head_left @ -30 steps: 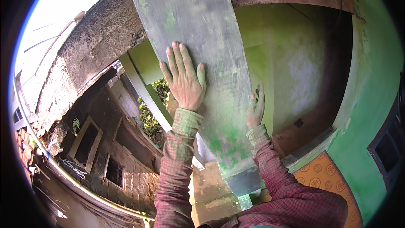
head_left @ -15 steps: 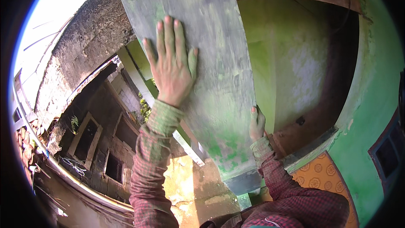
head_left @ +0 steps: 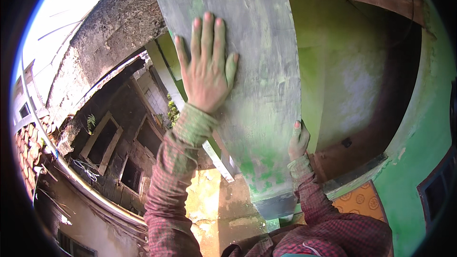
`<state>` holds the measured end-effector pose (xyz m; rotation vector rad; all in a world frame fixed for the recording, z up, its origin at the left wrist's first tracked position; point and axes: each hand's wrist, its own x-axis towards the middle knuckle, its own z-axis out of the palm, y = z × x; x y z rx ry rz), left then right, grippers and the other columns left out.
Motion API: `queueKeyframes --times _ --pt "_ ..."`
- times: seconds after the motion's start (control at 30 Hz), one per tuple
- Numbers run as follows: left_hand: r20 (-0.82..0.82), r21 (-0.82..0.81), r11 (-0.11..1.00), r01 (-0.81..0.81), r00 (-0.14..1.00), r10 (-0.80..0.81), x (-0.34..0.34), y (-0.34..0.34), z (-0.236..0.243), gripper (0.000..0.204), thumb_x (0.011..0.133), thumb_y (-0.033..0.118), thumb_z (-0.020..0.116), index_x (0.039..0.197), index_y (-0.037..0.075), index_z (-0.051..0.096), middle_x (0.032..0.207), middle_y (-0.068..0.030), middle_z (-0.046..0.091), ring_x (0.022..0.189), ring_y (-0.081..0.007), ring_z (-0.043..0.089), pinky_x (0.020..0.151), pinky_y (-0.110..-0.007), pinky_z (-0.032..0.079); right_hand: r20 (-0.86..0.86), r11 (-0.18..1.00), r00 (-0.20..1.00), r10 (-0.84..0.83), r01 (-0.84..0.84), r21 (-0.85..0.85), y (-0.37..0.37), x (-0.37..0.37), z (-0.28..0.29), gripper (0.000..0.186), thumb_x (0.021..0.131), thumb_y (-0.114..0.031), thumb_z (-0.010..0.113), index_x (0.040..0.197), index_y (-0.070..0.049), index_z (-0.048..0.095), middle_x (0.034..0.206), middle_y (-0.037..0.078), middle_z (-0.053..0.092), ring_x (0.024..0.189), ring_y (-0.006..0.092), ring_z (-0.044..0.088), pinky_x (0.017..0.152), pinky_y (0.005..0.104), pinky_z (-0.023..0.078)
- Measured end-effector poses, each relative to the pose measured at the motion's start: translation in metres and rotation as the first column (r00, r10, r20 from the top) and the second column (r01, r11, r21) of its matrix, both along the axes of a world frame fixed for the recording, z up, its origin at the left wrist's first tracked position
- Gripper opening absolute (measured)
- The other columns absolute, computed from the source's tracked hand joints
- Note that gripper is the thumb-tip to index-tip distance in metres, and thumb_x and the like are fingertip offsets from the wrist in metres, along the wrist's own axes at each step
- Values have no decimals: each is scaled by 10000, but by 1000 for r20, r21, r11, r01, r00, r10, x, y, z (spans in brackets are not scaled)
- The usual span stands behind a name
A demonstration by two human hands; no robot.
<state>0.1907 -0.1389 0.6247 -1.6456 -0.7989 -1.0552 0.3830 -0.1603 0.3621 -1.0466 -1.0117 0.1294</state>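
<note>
A broad pillar (head_left: 259, 66) with streaky grey coating over patchy green paint rises in front of me. My left hand (head_left: 208, 74) lies flat on its face near the left edge, fingers stretched upward and thumb apart. Green-grey dust covers its fingers and the cuff. Lower down, my right hand (head_left: 299, 142) holds the pillar's right edge, its thumb pointing up; the other fingers are partly hidden. Both sleeves are red checked cloth, dusty at the wrists. I see no tool in either hand.
To the right is a recess with a green back wall (head_left: 352, 76), beside a bright green wall (head_left: 409, 181). An orange patterned panel (head_left: 362, 202) stands below. At left are a rough concrete beam (head_left: 109, 33), a weathered building with window frames, and a long pale pipe (head_left: 90, 195).
The whole view has shifted, so the pillar and both hands appear farther right. Both hands keep about the same places on the pillar.
</note>
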Motion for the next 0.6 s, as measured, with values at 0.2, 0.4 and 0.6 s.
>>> queueKeyframes --times 0.2,0.4,0.6 --pt "-24 192 979 74 997 -70 -8 -1 84 632 1032 410 454 1578 111 345 1632 -124 335 1524 -319 269 1241 -551 136 -13 1000 1000 1 -1 28 11 -4 -14 609 1067 -466 438 1287 79 597 1178 244 686 1077 361 664 906 420 494" --pt "91 173 983 57 993 -74 -6 -4 74 632 1033 397 442 1579 97 337 1628 -131 340 1525 -312 267 1247 -533 139 -43 997 996 75 -75 6 7 -7 -16 596 1069 -459 449 1251 89 596 1099 203 679 1011 312 644 907 408 484" --pt "31 -81 994 -70 997 72 -11 -18 -53 696 1019 457 425 1625 159 255 1692 -93 212 1567 -273 171 1274 -505 25 -41 996 996 82 -83 -29 7 -4 -15 596 1067 -465 450 1255 80 599 1107 205 684 1017 314 647 908 415 484"
